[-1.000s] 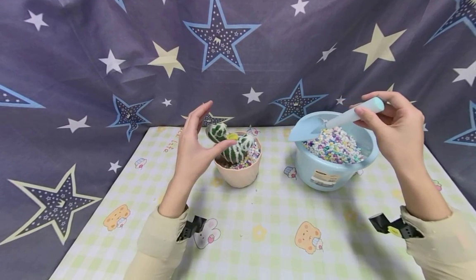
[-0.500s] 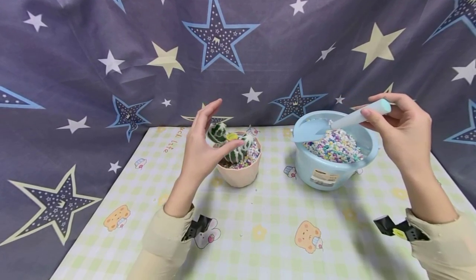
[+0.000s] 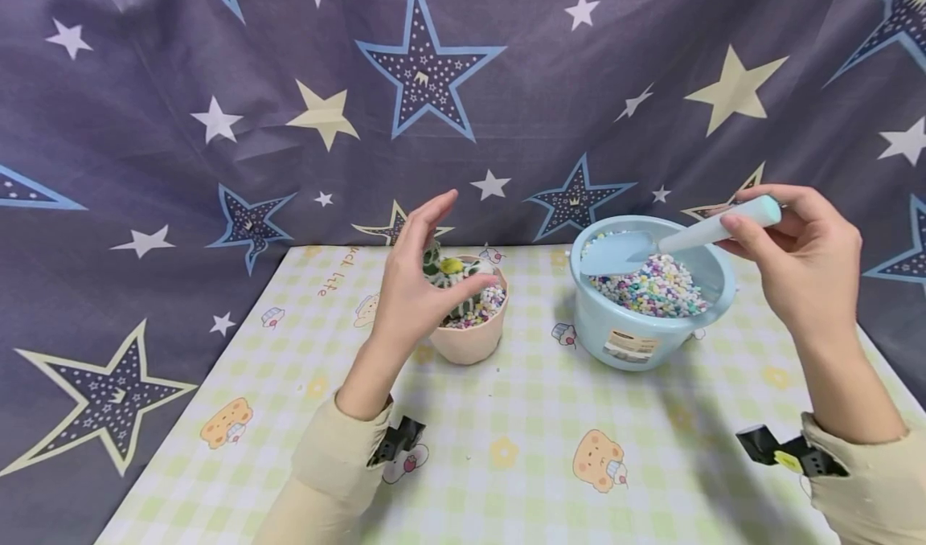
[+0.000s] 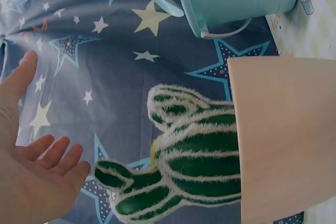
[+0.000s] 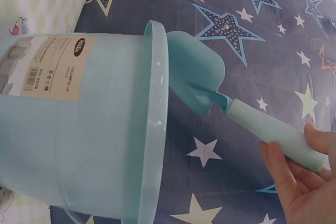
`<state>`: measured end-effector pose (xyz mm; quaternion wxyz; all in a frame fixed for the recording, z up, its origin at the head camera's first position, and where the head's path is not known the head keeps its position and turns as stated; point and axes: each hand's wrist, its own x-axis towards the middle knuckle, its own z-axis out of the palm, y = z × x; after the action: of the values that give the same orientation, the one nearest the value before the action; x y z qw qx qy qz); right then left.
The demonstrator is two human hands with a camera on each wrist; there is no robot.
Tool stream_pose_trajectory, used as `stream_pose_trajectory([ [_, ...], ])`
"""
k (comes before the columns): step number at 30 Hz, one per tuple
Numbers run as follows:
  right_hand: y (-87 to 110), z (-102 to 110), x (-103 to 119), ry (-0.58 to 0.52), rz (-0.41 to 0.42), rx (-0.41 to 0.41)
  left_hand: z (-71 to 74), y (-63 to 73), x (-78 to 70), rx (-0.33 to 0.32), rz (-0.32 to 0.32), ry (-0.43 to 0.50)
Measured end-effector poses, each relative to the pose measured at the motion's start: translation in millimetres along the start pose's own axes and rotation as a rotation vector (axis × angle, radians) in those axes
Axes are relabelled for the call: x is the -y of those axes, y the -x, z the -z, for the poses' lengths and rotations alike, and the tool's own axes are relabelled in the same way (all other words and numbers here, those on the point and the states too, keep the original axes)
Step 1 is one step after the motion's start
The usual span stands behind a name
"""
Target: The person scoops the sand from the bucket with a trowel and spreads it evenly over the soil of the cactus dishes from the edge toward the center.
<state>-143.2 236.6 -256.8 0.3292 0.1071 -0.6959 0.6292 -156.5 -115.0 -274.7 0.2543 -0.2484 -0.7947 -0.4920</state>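
Note:
My right hand [image 3: 810, 264] pinches the pale handle of a light blue hand trowel [image 3: 618, 254], its blade over the blue bucket [image 3: 629, 344]. Small multicoloured pebbles [image 3: 654, 288] fill much of that bucket. In the right wrist view the trowel's blade [image 5: 197, 69] shows just above the bucket's rim. My left hand [image 3: 415, 288] is held up with thumb and fingers spread, in front of a peach pot [image 3: 473, 344]. A green and white fuzzy cactus [image 4: 199, 156] stands in the pot, partly hidden by that hand in the head view. Pebbles [image 3: 488, 308] lie around its base.
A checked tablecloth [image 3: 535, 400] with cartoon prints covers the table. Behind it hangs a dark star-patterned curtain [image 3: 506, 127]. The pot stands left of the bucket, with a gap between them. The bucket has a thin handle [image 4: 228, 32].
My left hand has shifted right, covering more of the cactus. The right hand has moved right with the trowel, bringing its blade from the bucket's left rim to over the pebbles.

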Motion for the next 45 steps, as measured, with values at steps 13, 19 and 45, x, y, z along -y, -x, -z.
stream_pose_trajectory([
  [13, -0.2, 9, -2, -0.022, -0.005, -0.030, -18.0, -1.6, -3.9, 0.015, -0.035, 0.034],
  [19, -0.2, 13, -3, 0.014, -0.018, -0.050, -25.0, -0.9, -6.8, 0.042, -0.026, 0.048],
  [45, -1.3, 25, -4, 0.198, -0.025, -0.091, -51.4, 5.2, -10.0, 0.115, -0.022, 0.023],
])
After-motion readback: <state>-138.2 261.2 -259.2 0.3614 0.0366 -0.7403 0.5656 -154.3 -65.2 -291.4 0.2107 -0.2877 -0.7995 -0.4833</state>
